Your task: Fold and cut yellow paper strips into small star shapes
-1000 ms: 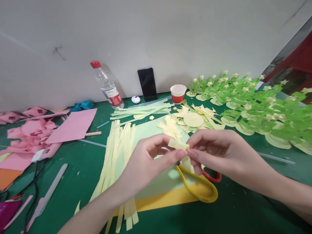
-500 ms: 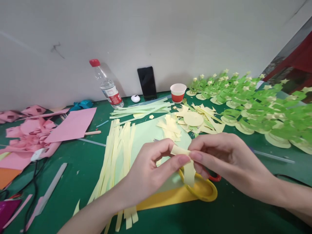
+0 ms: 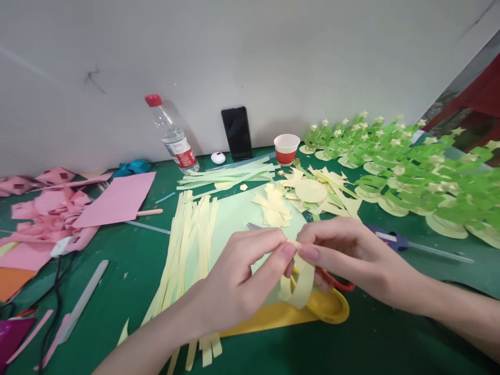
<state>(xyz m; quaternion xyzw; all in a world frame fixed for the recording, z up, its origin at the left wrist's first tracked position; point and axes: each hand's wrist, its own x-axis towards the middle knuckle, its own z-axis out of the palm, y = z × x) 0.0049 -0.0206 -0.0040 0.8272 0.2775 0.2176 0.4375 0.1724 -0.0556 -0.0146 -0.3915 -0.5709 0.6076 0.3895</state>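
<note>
Between my two hands is a pale yellow paper strip (image 3: 302, 289), its slack hanging in a curved loop below the fingers. My left hand (image 3: 252, 273) pinches it between thumb and forefinger. My right hand (image 3: 347, 255) pinches it right beside, the two thumbs almost touching. Fingertips cover the part of the strip being held. Behind and below the loop lie scissors (image 3: 332, 307) with yellow and red handles, partly hidden by my right hand. Long pale yellow strips (image 3: 195, 234) lie to the left of my left hand, on a light green sheet (image 3: 230, 216).
Paper scraps (image 3: 312, 190) lie beyond my hands. Green paper spirals with stars (image 3: 410, 172) crowd the right side. A bottle (image 3: 177, 143), phone (image 3: 237, 134) and paper cup (image 3: 286, 150) stand along the wall. Pink paper (image 3: 117, 200) is at left; a glue gun (image 3: 388, 238) is at right.
The strip's short upper end has been brought in between the fingertips, and its lower part now forms a wider loop. My hands have drawn slightly closer together.
</note>
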